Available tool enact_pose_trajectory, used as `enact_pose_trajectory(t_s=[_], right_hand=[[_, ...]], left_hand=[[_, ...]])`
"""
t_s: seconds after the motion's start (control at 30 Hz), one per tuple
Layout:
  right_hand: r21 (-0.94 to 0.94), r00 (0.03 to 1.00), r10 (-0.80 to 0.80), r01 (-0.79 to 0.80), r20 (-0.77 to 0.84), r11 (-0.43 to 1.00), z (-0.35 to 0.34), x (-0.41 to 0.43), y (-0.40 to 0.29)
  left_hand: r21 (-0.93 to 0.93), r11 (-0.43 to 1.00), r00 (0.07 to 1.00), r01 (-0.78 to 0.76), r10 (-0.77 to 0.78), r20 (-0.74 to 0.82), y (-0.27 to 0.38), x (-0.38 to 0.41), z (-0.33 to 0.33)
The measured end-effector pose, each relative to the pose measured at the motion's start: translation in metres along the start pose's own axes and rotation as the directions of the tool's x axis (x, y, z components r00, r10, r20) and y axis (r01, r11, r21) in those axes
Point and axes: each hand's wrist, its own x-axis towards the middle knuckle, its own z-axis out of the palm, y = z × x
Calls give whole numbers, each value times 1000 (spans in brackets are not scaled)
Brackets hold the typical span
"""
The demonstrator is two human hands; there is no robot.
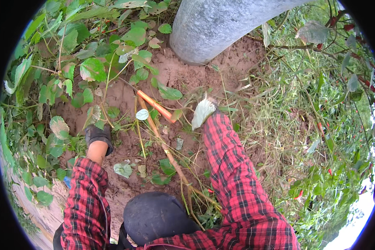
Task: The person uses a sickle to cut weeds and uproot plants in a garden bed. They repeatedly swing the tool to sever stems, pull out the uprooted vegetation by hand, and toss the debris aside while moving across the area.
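Observation:
My left hand (98,136), in a dark glove, is low among green leafy stems (104,103) at the left; its fingers are largely hidden by leaves. My right hand (211,103) is blurred at the end of the plaid sleeve, among grass and thin stems, partly covered by a pale leaf (203,113); what it holds cannot be made out. Between the hands, an orange tool handle (156,106) lies on the reddish soil, with a thin metal part running from its upper left end. It rests beside a brown woody stem (167,150) that runs down towards my knee.
A grey concrete post (212,28) stands in the soil ahead. Dense leafy plants (65,40) grow at the left, and tangled grass (287,134) covers the right side. Branches with red flowers or fruits (348,27) hang at the right rim. My dark-clad knee (156,215) is close below.

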Motion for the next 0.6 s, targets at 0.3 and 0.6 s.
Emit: enact_pose_trajectory(t_s=[0.3,0.6], right_hand=[[82,943,99,-131,318,988,75,-274,75],[-286,983,71,-20,171,958,55,-97,65]], left_hand=[[372,912,981,-174,126,149,-15,10,-4],[-41,999,997,-5,2,-72,-6,1,0]])
